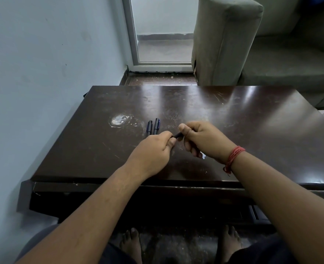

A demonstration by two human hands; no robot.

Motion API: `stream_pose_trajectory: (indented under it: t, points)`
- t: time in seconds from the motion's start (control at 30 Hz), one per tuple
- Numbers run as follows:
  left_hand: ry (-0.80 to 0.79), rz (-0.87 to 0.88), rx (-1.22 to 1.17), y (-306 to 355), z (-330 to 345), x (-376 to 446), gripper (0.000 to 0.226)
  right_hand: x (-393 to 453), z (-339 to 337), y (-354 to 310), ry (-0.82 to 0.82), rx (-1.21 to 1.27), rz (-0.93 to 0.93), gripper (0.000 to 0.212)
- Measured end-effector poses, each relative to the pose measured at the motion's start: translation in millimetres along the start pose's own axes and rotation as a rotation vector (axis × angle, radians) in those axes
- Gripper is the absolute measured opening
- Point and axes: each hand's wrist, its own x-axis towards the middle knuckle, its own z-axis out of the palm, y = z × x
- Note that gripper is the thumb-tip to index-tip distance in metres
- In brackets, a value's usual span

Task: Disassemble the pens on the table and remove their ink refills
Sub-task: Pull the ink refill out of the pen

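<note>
Both forearms are bare, no sleeves showing. A red thread bracelet wraps the right wrist, right of frame centre, a knotted end dangling. Dark trousers cover the legs at the bottom edge; the feet are bare

Above the middle of the dark tabletop, the left hand and right hand grip opposite ends of a dark pen. Two more pens lie side by side just beyond the left hand, pointing toward the far edge.
</note>
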Motion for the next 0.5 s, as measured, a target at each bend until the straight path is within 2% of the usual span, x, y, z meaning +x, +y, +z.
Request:
stream_pose_trajectory:
  t: [0.03, 0.1, 0.2, 0.33, 0.43, 0.5]
  points:
    - [-0.003, 0.006, 0.024, 0.3, 0.2, 0.1, 0.026, 0.2, 0.3, -0.3, -0.019, -0.006, 0.002, 0.022]
    - [0.002, 0.001, 0.031, -1.0, 0.1, 0.8, 0.026, -0.8, -1.6, -1.7, -0.062, 0.049, -0.057, 0.008]
    - [0.02, 0.001, 0.031, -2.8, -0.9, 0.9, 0.026, -2.5, -4.5, -2.6, -0.097, 0.158, -0.092, 0.018]
    - [0.009, 0.011, 0.07, -1.2, 2.6, 0.0, 0.024, -0.3, 2.1, -0.7, -0.018, 0.067, -0.025, 0.015]
    - [0.009, 0.012, 0.066, -0.7, 3.3, 0.5, 0.026, -1.3, 1.7, -1.9, -0.031, 0.067, -0.057, 0.01]
    - [0.017, 0.002, 0.054, -2.0, 2.2, 1.4, 0.026, -3.5, -2.0, -3.2, -0.042, 0.091, -0.109, 0.016]
